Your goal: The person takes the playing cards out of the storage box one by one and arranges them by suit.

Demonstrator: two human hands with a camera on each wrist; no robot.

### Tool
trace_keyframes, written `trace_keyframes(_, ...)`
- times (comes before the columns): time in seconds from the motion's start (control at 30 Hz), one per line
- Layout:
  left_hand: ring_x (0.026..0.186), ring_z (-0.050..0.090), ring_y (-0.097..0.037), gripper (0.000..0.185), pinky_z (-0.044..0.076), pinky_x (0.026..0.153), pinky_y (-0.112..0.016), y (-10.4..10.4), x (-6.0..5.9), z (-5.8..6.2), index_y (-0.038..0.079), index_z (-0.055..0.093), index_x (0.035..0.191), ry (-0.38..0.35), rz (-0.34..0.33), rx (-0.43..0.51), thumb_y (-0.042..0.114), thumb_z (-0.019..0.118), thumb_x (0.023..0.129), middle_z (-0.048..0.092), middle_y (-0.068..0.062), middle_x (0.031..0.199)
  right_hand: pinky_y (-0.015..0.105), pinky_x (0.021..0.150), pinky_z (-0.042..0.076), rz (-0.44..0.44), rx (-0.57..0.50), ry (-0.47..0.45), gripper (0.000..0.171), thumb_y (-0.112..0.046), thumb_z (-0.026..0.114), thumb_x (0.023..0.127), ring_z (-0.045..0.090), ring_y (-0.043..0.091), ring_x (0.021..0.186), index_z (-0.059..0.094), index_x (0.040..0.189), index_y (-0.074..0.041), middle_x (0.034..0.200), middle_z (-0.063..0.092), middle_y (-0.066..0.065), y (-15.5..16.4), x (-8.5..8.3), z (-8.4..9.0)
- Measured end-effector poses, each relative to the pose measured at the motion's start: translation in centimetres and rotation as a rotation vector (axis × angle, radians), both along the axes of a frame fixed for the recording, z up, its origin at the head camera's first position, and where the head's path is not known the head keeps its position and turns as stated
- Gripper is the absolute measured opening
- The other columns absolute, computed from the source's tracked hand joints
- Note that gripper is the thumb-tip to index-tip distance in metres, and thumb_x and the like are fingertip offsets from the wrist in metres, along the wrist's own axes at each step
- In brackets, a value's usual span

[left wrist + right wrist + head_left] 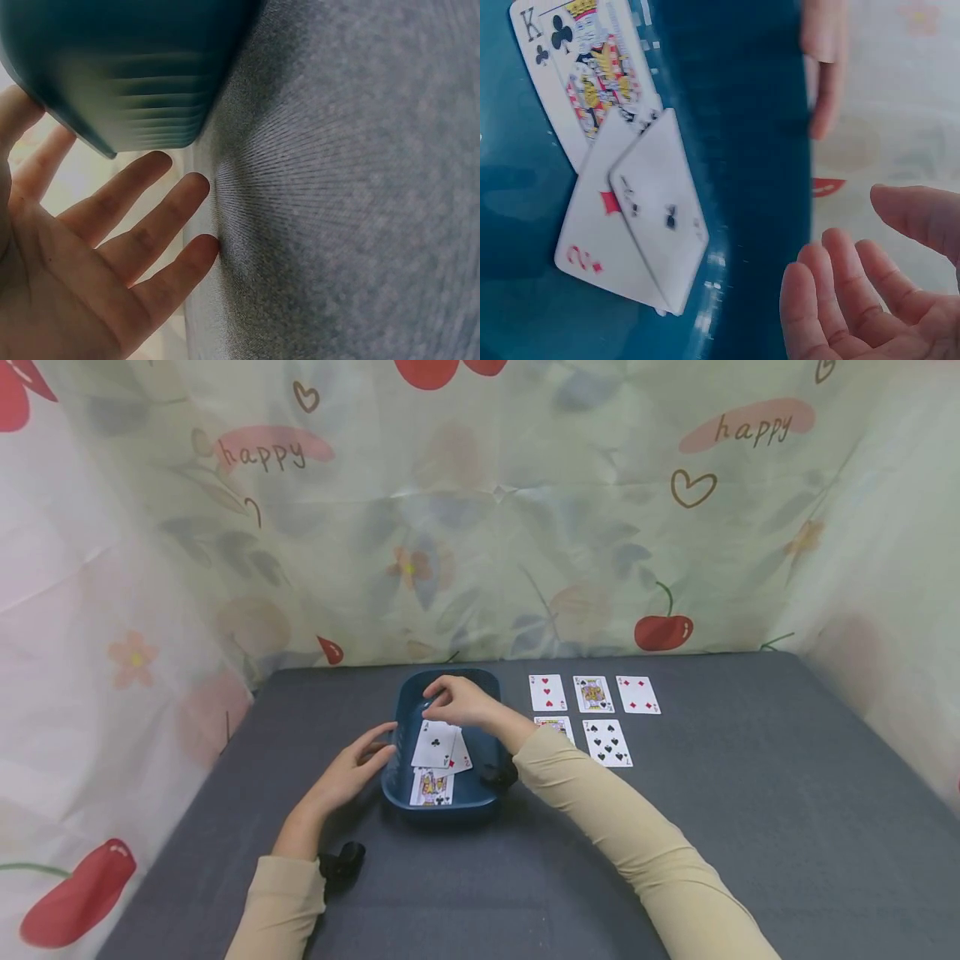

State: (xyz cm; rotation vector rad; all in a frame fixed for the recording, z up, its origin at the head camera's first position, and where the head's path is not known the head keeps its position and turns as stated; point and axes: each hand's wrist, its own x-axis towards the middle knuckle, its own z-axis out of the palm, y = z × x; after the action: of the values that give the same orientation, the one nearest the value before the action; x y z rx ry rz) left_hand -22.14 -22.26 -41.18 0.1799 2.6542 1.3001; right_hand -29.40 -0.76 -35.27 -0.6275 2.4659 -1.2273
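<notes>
A dark blue plastic basin (pixel 401 777) holds a few playing cards. An ace of clubs (pixel 433 743) overlaps a two of diamonds (pixel 464 757), and nearer the front lies a king of clubs (pixel 432 787). In the right wrist view the ace (pixel 667 214) looks blurred. Above the basin's far half hovers my right hand (pixel 459 700), its fingers loosely bent and nothing between them. My left hand (pixel 347 774) is at the left rim, with spread fingers; in the left wrist view its thumb side meets the rim and the other fingers (pixel 161 225) extend below it.
Right of the basin, face-up cards lie in two rows: a three of hearts (pixel 548 692), a face card (pixel 593 694) and a four of diamonds (pixel 638 695) behind, a seven of spades (pixel 607 743) and a partly hidden face card (pixel 557 724) in front. Patterned cloth (pixel 495 568) encloses the grey table (pixel 750 827).
</notes>
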Motion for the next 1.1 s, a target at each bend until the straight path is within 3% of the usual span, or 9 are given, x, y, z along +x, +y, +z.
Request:
trace_keyframes(0.13, 0.135, 0.035, -0.042, 0.055, 0.032, 0.105, -0.061, 0.1, 0.1, 0.0, 0.025, 0.028, 0.146, 0.017, -0.009, 0.003, 0.044, 0.043, 0.097, 0.033, -0.019, 0.149, 0.023, 0.07, 0.048, -0.02, 0.04, 0.006, 0.04, -0.016, 0.064, 0.088, 0.063, 0.024, 0.093, 0.054, 0.124, -0.002, 0.107, 0.066, 0.015, -0.8, -0.2, -0.8)
trace_keyframes(0.4, 0.134, 0.036, -0.042, 0.054, 0.033, 0.104, -0.061, 0.1, 0.2, 0.1, 0.026, 0.029, 0.146, 0.028, -0.007, -0.006, 0.044, 0.043, 0.097, 0.035, -0.02, 0.148, 0.032, 0.08, 0.05, -0.085, 0.114, 0.014, 0.043, -0.016, 0.068, 0.084, 0.061, 0.027, 0.1, 0.055, 0.123, -0.003, 0.111, 0.063, 0.015, -1.7, -0.8, -2.3)
trace_keyframes(0.77, 0.135, 0.035, -0.04, 0.054, 0.032, 0.105, -0.06, 0.0, 0.2, 0.1, 0.028, 0.029, 0.145, -0.002, -0.002, 0.009, 0.045, 0.044, 0.097, 0.035, -0.017, 0.149, 0.036, 0.09, 0.047, -0.066, 0.282, 0.072, 0.059, -0.016, 0.078, 0.074, 0.056, 0.027, 0.107, 0.051, 0.125, -0.006, 0.117, 0.059, 0.015, -2.0, -1.0, -3.9)
trace_keyframes(0.93, 0.135, 0.036, -0.04, 0.055, 0.032, 0.105, -0.06, 0.0, 0.3, 0.1, 0.028, 0.029, 0.145, 0.002, -0.006, 0.018, 0.046, 0.044, 0.096, 0.035, -0.017, 0.149, 0.043, 0.105, 0.038, -0.052, 0.408, 0.069, 0.072, -0.019, 0.081, 0.07, 0.044, 0.033, 0.125, 0.046, 0.132, -0.011, 0.134, 0.05, 0.015, -2.0, -0.8, -4.0)
trace_keyframes(1.1, 0.135, 0.036, -0.04, 0.055, 0.032, 0.105, -0.061, -0.1, 0.2, -0.1, 0.029, 0.029, 0.145, 0.001, -0.008, 0.018, 0.047, 0.044, 0.096, 0.035, -0.016, 0.149, 0.047, 0.109, 0.033, -0.049, 0.454, 0.069, 0.076, -0.02, 0.082, 0.069, 0.036, 0.036, 0.132, 0.044, 0.134, -0.013, 0.142, 0.041, 0.015, -1.9, -0.7, -3.9)
